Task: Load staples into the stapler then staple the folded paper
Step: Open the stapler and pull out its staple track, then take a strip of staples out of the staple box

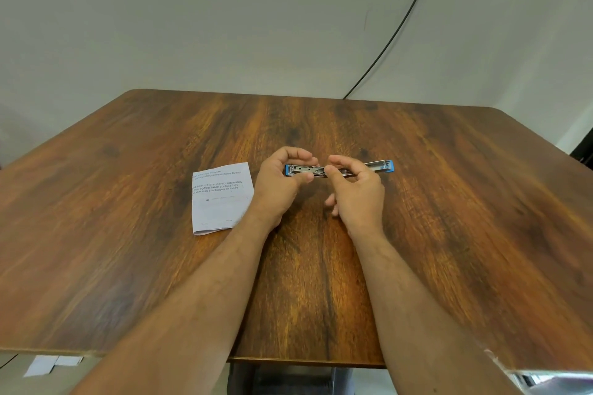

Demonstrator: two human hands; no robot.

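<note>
Blue stapler swung open flat on tabletop, just past centre toward 12 o'clock. Left hand curls round magazine end, steadying it. Right hand pinches at middle of open track; staple strip too small to confirm.

Risks, my guess: thin strip could skew in channel, drop, or break apart under tight pinch; stapler could skid on smooth wood.

Folded paper at 9 o'clock of stapler, just beside left wrist, untouched. Black cable on wall behind. Nothing blocks hands.
</note>
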